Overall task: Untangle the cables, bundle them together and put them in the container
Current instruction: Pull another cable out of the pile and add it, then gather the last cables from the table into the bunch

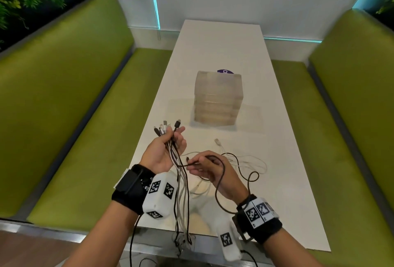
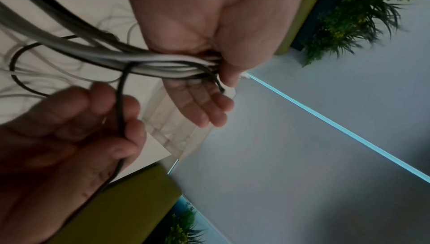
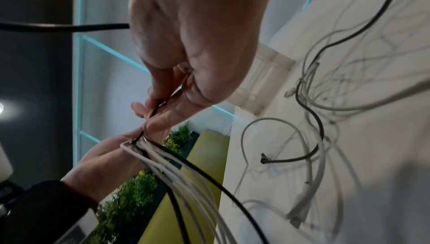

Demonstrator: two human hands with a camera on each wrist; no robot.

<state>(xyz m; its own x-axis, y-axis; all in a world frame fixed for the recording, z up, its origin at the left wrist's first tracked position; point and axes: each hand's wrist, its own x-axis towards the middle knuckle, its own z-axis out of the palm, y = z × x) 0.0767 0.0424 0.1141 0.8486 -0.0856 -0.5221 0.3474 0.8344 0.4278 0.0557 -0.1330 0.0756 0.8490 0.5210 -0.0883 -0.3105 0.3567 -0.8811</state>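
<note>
The only writing is on a purple round label (image 1: 225, 71) behind the translucent ribbed plastic container (image 1: 218, 98), which stands mid-length on the long white table (image 1: 287, 160); the container hides most of the label, and just a white "C" shows. The wrist bands carry black-and-white square markers, not text.

The left hand (image 1: 165, 151) is raised over the table's left edge, thumb and fingers curled round a bundle of white, grey and black cables (image 1: 178, 173). Their plugs stick out past the fingertips, and the strands hang past the near edge. The right hand (image 1: 210, 169) pinches a thin black cable (image 1: 221, 173) between thumb and fingertips just beside the bundle. That cable loops over the wrist. Loose white cables (image 1: 245, 160) lie tangled on the table behind the right hand, toward the near end. Their crossings are hard to follow.
</note>
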